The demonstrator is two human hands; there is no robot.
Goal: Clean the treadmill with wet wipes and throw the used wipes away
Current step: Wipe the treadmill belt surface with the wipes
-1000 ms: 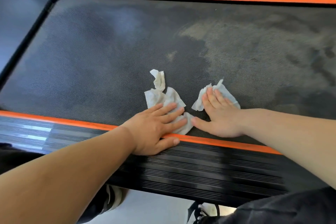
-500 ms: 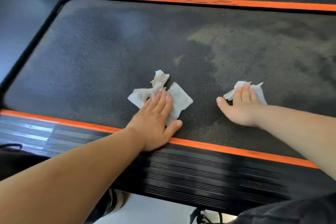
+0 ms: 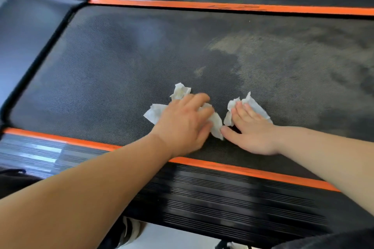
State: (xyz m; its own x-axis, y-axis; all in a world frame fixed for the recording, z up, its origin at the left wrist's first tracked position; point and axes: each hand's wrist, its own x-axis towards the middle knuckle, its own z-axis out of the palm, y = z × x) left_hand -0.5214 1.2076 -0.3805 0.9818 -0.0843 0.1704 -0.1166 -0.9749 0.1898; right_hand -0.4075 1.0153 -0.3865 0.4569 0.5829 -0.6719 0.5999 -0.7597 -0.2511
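Belt: black woven treadmill belt (image 3: 121, 70) fills most of our view. Its left part looks dark, and a pale dusty patch (image 3: 273, 62) spreads across the right part.
Rails: a ribbed black side rail (image 3: 222, 198) runs along the near edge, with an orange stripe (image 3: 253, 171) between it and the belt. A second orange line borders the far edge.
Left hand: our left hand (image 3: 184, 125) lies palm down, fingers spread, pressing on the left wipe (image 3: 155, 112). The fingers are blurred, but we see no closed grip.
Left wipe: crumpled and white, it lies on the belt close to the near stripe, with corners poking out around the hand.
Right hand: our right hand (image 3: 253, 129) lies flat and released, fingers straight on the right wipe (image 3: 255, 105), thumb stretched leftward on bare belt.
Right wipe: it sits on the belt under those fingers, just beside the left wipe. We cannot tell whether the thumb tip touches the left wipe's lower corner.
Below: a shoe (image 3: 131, 230) shows on pale floor beneath the rail.
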